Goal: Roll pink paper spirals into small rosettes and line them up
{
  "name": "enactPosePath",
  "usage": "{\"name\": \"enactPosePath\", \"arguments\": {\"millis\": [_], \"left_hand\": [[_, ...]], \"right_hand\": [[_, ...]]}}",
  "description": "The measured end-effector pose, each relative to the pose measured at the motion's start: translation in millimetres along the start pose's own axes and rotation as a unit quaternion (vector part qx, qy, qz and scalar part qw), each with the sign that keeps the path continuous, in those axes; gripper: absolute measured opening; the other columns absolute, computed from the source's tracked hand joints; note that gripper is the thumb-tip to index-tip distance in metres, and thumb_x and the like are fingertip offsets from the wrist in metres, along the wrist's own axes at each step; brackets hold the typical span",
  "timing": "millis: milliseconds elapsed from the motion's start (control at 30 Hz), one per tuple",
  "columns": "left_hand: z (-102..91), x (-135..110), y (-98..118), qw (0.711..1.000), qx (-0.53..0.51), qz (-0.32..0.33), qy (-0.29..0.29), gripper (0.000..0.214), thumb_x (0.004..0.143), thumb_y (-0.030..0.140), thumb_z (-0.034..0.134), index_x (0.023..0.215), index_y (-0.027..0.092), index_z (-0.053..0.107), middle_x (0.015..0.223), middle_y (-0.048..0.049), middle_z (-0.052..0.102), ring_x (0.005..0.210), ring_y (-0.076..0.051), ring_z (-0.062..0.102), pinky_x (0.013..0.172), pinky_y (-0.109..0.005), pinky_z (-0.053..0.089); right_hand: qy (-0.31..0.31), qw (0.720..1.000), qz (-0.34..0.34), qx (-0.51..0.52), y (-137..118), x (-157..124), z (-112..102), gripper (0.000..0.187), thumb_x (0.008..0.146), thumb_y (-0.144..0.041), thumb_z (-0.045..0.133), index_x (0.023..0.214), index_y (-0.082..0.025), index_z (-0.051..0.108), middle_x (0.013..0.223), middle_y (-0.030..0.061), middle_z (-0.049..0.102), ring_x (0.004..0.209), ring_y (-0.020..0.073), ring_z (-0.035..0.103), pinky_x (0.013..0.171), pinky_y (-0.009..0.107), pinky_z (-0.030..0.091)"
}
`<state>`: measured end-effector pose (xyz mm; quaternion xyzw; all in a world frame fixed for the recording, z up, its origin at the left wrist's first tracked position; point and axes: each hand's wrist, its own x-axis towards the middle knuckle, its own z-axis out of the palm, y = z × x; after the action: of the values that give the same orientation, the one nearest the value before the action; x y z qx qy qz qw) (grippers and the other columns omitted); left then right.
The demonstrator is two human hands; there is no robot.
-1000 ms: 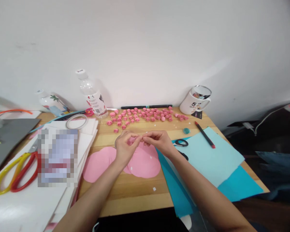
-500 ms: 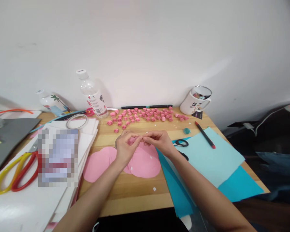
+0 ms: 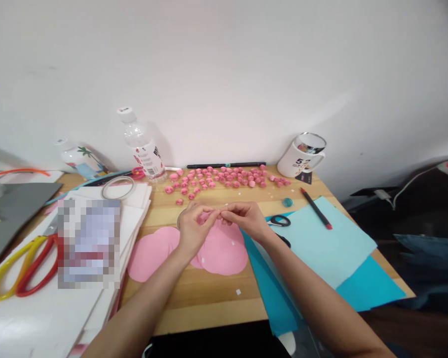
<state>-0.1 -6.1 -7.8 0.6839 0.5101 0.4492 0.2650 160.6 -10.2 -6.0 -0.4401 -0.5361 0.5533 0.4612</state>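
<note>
My left hand (image 3: pixel 197 226) and my right hand (image 3: pixel 245 219) meet fingertip to fingertip above the desk. Both are closed in a pinch on a small piece of pink paper (image 3: pixel 204 217), mostly hidden by the fingers. Under them lies a pile of pink paper circles (image 3: pixel 224 256), and more pink circles (image 3: pixel 149 256) spread to the left. Behind my hands sit many small rolled pink paper flowers (image 3: pixel 229 177). A roll of tape (image 3: pixel 179 218) is partly covered by my left hand. Black-handled scissors (image 3: pixel 281 220) rest beside my right wrist.
Left: a paper stack (image 3: pixel 138 209), yellow-and-red scissors (image 3: pixel 37 266), a tape roll (image 3: pixel 118 188) and a plastic bottle (image 3: pixel 144 149). Right: light blue paper (image 3: pixel 321 248), darker blue paper (image 3: pixel 371 283), a red-tipped pen (image 3: pixel 316 209), a green cap (image 3: pixel 287 202) and a white mug (image 3: pixel 296 158). A wall stands behind.
The hands keep nearly the same pinched position over the pink circles. The whole view has shifted very slightly; nothing on the desk has visibly moved.
</note>
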Motion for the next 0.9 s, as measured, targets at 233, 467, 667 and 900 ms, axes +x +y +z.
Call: {"name": "enactPosePath", "arguments": {"millis": [233,467,667,900], "left_hand": [[0.1,0.0,0.5,1.000,-0.001,-0.004,-0.005,0.017,0.075,0.033,0.062,0.066,0.019,0.065,0.067,-0.0015,0.065,0.069,-0.016,0.059,0.066,-0.027,0.044],[-1.0,0.1,3.7,1.000,-0.012,-0.011,-0.005,0.012,0.075,0.030,0.061,0.071,0.020,0.066,0.073,-0.0012,0.068,0.073,-0.016,0.061,0.069,-0.027,0.045],[-1.3,0.0,3.0,1.000,-0.009,0.001,-0.008,0.012,0.075,0.030,0.061,0.069,0.021,0.066,0.071,-0.0008,0.067,0.071,-0.016,0.060,0.068,-0.026,0.045],[-1.0,-0.4,4.3,1.000,-0.014,-0.006,-0.009,0.014,0.075,0.031,0.061,0.069,0.020,0.067,0.071,-0.0013,0.067,0.072,-0.016,0.061,0.068,-0.026,0.046]], "right_hand": [[0.006,1.000,-0.004,-0.014,2.1,0.2,-0.8,0.023,0.066,-0.038,0.071,0.072,-0.016,0.072,0.059,0.0019,0.066,0.054,0.0113,0.056,0.055,0.025,0.046],[0.016,1.000,-0.004,-0.010,0.2,0.3,-0.5,0.021,0.066,-0.038,0.071,0.071,-0.017,0.072,0.060,0.0023,0.066,0.054,0.0115,0.057,0.054,0.024,0.046],[0.018,1.000,-0.004,-0.016,0.8,0.4,-0.5,0.022,0.065,-0.039,0.071,0.069,-0.017,0.071,0.061,0.0033,0.067,0.054,0.0121,0.058,0.053,0.024,0.047],[0.027,1.000,-0.001,0.001,3.3,0.6,1.9,0.022,0.062,-0.037,0.074,0.068,-0.016,0.069,0.061,0.0036,0.068,0.053,0.0116,0.058,0.053,0.024,0.048]]}}
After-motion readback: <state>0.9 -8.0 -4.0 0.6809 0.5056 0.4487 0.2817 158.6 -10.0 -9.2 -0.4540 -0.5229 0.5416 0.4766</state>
